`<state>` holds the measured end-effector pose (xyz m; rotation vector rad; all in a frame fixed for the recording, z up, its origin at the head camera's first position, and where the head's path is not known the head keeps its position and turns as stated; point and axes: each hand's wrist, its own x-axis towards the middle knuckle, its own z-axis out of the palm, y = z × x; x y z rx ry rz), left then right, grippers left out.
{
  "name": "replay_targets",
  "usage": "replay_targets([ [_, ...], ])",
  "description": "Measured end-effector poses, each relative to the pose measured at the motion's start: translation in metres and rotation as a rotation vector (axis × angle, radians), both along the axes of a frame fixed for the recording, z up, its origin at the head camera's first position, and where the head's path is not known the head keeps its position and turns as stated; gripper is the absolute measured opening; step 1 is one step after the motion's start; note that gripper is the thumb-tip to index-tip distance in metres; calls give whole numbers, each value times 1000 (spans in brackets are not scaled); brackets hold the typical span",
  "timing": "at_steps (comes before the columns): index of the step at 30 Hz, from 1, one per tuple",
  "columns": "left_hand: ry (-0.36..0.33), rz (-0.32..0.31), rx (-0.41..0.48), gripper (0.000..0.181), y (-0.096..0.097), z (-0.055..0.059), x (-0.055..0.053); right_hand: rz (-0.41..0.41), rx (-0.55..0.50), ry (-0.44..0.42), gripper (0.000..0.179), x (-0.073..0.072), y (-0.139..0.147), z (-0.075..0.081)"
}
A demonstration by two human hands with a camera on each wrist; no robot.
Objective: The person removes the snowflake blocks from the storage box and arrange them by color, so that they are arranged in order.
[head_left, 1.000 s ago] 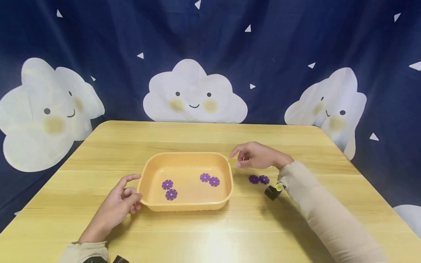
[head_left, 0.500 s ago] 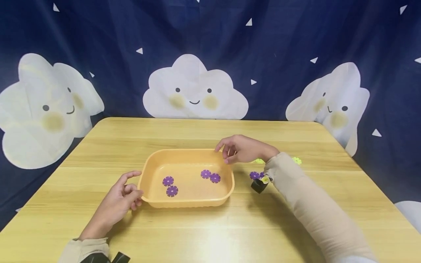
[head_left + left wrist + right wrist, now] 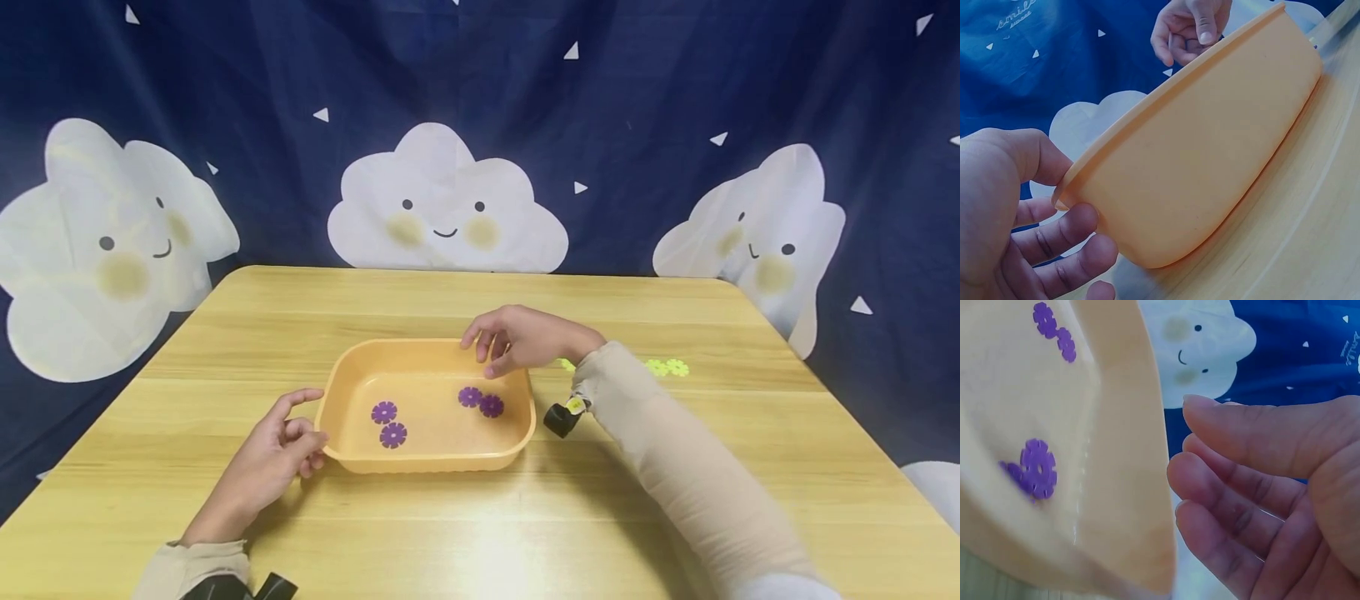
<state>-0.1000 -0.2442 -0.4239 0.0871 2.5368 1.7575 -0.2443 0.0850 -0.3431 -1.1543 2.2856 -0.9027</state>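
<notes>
A yellow-orange plastic basin [image 3: 420, 462] sits on the table, tilting strongly only in the left wrist view. My left hand [image 3: 270, 454] pinches its left rim between thumb and fingers. Inside lie two pairs of purple snowflake discs, one pair [image 3: 393, 435] toward the left and another pair [image 3: 491, 406] toward the right. My right hand [image 3: 517, 337] hovers over the basin's back right corner, fingers loosely curled. Nothing shows between its fingertips in the right wrist view [image 3: 1254, 481], where the basin wall [image 3: 1132, 462] stands just beside them.
Yellow-green snowflake discs [image 3: 667, 367] lie on the wooden table [image 3: 375, 542] right of the basin; another green piece [image 3: 567, 364] peeks out by the right wrist. The right sleeve [image 3: 675, 467] crosses the table's right part. A dark blue curtain [image 3: 622, 100] hangs behind.
My right hand has moved left, from beside the basin to above its back right corner. The purple discs on the table are now hidden by the arm; green discs came into view. My left hand stays put.
</notes>
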Motion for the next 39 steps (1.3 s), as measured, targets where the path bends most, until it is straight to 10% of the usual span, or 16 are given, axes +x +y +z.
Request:
replay_targets([
  [39,5,4,-5,55,0,0,0,296,303,-280,49,-13,-103,-31],
])
